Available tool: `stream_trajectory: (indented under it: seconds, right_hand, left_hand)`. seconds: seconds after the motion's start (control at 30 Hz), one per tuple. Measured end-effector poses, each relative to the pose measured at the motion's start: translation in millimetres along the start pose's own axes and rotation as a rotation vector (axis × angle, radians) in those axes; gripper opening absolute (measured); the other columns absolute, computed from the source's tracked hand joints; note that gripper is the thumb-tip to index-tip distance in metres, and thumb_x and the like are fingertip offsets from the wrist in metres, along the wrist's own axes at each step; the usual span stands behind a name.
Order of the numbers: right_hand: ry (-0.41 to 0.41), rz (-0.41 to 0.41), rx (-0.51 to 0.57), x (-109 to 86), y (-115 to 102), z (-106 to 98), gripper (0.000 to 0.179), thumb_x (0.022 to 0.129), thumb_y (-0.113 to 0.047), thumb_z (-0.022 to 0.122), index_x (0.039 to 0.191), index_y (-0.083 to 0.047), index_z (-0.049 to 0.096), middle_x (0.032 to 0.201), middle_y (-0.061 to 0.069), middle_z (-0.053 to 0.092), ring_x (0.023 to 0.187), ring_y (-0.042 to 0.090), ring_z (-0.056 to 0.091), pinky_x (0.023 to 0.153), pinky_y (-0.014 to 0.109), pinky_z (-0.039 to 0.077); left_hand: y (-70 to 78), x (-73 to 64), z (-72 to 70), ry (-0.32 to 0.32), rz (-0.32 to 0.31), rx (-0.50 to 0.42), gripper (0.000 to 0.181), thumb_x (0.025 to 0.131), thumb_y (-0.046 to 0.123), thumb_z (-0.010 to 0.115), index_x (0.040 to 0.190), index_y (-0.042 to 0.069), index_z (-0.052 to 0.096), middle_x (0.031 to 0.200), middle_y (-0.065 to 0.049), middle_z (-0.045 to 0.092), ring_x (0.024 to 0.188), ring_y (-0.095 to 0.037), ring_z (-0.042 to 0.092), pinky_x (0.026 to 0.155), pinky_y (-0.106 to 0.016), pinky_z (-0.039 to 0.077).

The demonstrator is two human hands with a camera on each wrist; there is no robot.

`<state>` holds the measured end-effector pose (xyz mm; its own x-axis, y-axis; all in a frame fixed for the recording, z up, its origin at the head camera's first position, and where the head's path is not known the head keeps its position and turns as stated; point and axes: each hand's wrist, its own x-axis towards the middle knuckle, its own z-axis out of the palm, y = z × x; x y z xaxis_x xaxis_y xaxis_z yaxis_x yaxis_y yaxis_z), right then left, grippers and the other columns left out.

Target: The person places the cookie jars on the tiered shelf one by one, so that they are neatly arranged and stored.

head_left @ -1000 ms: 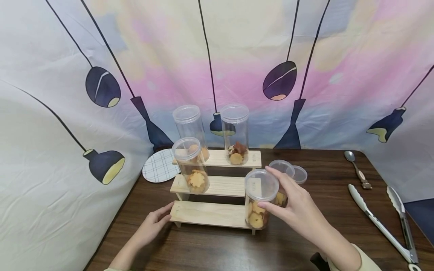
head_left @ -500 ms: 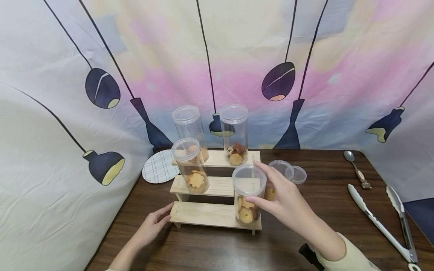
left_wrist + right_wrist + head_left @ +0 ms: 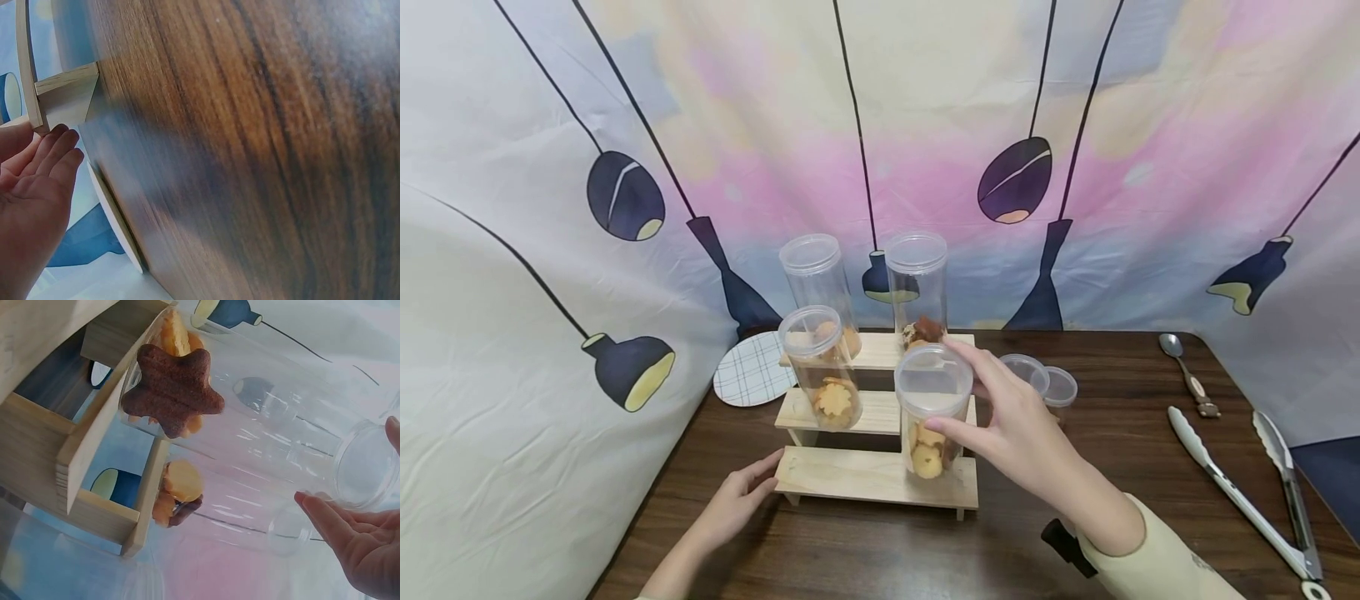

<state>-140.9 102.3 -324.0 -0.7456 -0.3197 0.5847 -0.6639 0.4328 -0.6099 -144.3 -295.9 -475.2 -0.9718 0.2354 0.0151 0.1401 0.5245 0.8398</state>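
My right hand (image 3: pixel 1022 425) grips a clear lidded jar (image 3: pixel 934 404) near its lid, thumb in front and fingers behind. Cookies lie in the jar's bottom; the right wrist view shows a brown star-shaped cookie (image 3: pixel 172 390) among them. In the head view the jar overlaps the lower two tiers of a three-step wooden shelf (image 3: pixel 842 473); whether it touches either cannot be told. My left hand (image 3: pixel 737 504) holds the left end of the lowest tier between thumb and fingers. A cookie jar (image 3: pixel 822 367) stands on the middle tier, and two more, one a tall jar (image 3: pixel 917 283), on the top.
Behind my right hand are clear round lids (image 3: pixel 1026 375), what lies under them mostly hidden. Tongs (image 3: pixel 1240 492) and a spoon (image 3: pixel 1187 375) lie at the table's right. A checked round mat (image 3: pixel 754 369) sits left of the shelf, with a printed cloth behind.
My right hand has carried the jar leftward and slightly back, from the shelf's right end to over its right part. My left hand has stayed at the lowest tier.
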Motion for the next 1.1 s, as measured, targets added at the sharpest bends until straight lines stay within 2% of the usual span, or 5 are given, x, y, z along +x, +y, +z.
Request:
stream_trajectory:
  seconds: [0.17, 0.4, 0.53, 0.8, 1.1]
  right_hand:
    - [0.025, -0.008, 0.001, 10.2, 0.5, 1.6, 0.081, 0.078, -0.036, 0.081, 0.146, -0.023, 0.039, 0.133, 0.003, 0.052, 0.108, 0.01, 0.058, 0.084, 0.023, 0.05]
    - [0.042, 0.053, -0.035, 22.6, 4.3, 4.3, 0.081, 0.078, -0.044, 0.078, 0.147, -0.027, 0.038, 0.138, -0.001, 0.048, 0.108, 0.02, 0.06, 0.078, 0.034, 0.054]
    - [0.038, 0.07, -0.031, 27.6, 6.6, 6.9, 0.08, 0.079, -0.048, 0.076, 0.147, -0.027, 0.038, 0.141, -0.003, 0.046, 0.115, 0.02, 0.056, 0.086, 0.032, 0.051]
    - [0.044, 0.104, -0.044, 36.1, 12.2, 11.0, 0.08, 0.079, -0.054, 0.072, 0.147, -0.03, 0.038, 0.143, -0.002, 0.044, 0.117, 0.02, 0.054, 0.086, 0.035, 0.051]
    - [0.064, 0.124, 0.01, 40.6, 22.0, 18.9, 0.08, 0.078, -0.048, 0.075, 0.146, -0.023, 0.04, 0.136, 0.002, 0.049, 0.118, 0.021, 0.053, 0.086, 0.029, 0.05]
  left_hand:
    - [1.0, 0.2, -0.2, 0.005, -0.002, 0.012, 0.043, 0.099, 0.008, 0.053, 0.138, -0.008, 0.045, 0.138, -0.024, 0.047, 0.123, -0.032, 0.047, 0.097, -0.032, 0.042]
    - [0.4, 0.2, 0.0, 0.006, -0.011, -0.005, 0.043, 0.099, 0.008, 0.053, 0.139, -0.007, 0.045, 0.138, -0.024, 0.047, 0.123, -0.031, 0.048, 0.097, -0.033, 0.042]
    - [-0.4, -0.3, 0.4, 0.002, -0.01, -0.022, 0.043, 0.099, 0.009, 0.053, 0.139, -0.007, 0.045, 0.138, -0.023, 0.047, 0.122, -0.03, 0.049, 0.096, -0.03, 0.042]
    - [0.3, -0.3, 0.2, 0.004, -0.018, -0.019, 0.043, 0.1, 0.009, 0.053, 0.139, -0.006, 0.045, 0.139, -0.023, 0.047, 0.124, -0.03, 0.048, 0.098, -0.033, 0.041]
    - [0.4, -0.2, 0.7, 0.009, -0.025, -0.008, 0.043, 0.099, 0.008, 0.053, 0.139, -0.006, 0.046, 0.138, -0.024, 0.047, 0.123, -0.03, 0.048, 0.098, -0.034, 0.041]
